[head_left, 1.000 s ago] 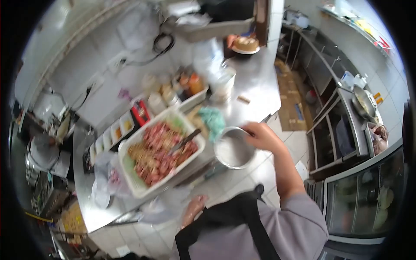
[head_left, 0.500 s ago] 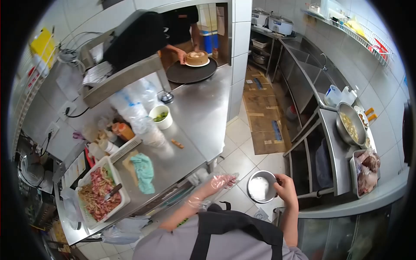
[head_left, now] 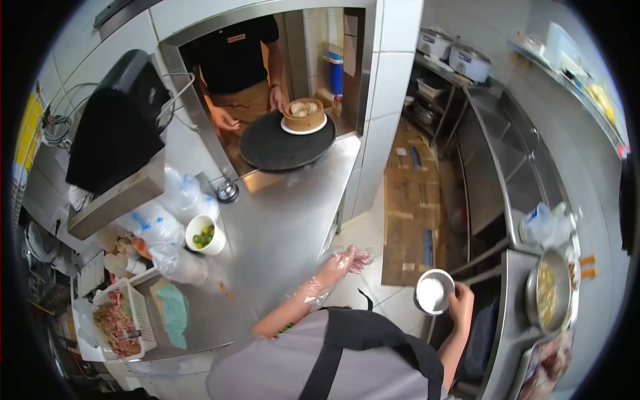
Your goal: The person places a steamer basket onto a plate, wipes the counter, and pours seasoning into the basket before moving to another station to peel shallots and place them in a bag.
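Observation:
My right hand (head_left: 461,305) grips a small round metal pot (head_left: 419,302) by its side; white stuff (head_left: 432,293) lies inside it. Over the floor beside the counter, my left hand (head_left: 347,261) wears a clear plastic glove. Its fingers are loosely stretched out and hold nothing that I can see. The steel counter (head_left: 267,240) is nearest to that hand. At the serving hatch, a bamboo steamer (head_left: 304,122) with pale dumplings sits on a white plate (head_left: 316,129) on a black round tray (head_left: 263,143).
A co-worker (head_left: 240,67) stands behind the hatch, one hand near the steamer. On the counter are a cup of green limes (head_left: 212,245), plastic bags (head_left: 177,260), a green cloth (head_left: 175,313) and a basket of shredded meat (head_left: 148,327). Right: a metal bowl (head_left: 567,293) and sinks.
My view has swung toward the hatch. The co-worker has straightened up, one hand now away from the steamer. I still hold the metal pot, and my left hand stays free.

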A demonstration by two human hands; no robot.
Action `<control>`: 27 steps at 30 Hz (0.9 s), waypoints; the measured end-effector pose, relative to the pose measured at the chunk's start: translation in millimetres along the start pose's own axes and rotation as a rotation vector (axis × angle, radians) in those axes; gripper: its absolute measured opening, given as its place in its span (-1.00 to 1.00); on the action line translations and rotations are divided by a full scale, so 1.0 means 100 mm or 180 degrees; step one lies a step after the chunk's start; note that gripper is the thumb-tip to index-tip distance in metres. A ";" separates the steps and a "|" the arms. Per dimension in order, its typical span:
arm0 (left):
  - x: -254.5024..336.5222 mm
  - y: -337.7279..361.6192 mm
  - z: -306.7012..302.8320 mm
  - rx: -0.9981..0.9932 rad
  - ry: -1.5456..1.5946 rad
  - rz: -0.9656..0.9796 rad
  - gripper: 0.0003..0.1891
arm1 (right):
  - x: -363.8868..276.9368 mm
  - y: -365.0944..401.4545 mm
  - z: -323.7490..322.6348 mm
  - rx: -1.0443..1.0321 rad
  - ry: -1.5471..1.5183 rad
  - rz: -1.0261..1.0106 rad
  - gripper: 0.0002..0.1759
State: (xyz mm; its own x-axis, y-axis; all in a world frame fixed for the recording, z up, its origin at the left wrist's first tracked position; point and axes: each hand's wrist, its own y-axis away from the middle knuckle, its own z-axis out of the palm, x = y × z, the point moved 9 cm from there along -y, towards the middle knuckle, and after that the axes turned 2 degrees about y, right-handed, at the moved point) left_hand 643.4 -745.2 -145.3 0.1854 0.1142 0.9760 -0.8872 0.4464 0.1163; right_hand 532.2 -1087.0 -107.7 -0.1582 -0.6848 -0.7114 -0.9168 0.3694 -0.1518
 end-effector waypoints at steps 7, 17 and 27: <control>0.31 -1.64 0.65 -0.0641 -0.0155 -0.0214 -0.30 | 0.79 -1.14 -0.04 -0.0021 -0.0189 0.0939 -0.69; 0.57 -3.99 0.83 -0.0212 -0.0149 -0.0074 -0.24 | 1.08 -4.13 -0.37 -0.0136 -0.0490 0.0660 -0.72; 0.26 -5.19 0.08 0.0636 -0.0116 -0.0577 -0.15 | 0.10 -6.75 0.65 -0.1483 -0.0283 -0.1008 -0.66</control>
State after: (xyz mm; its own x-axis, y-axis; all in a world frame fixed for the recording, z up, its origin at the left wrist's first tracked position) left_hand 1105.6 -980.8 -178.5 0.3368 0.0147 0.9415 -0.9073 0.2723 0.3203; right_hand 1173.2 -1302.5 -57.0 0.1636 -0.6542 -0.7385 -0.9826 -0.1750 -0.0627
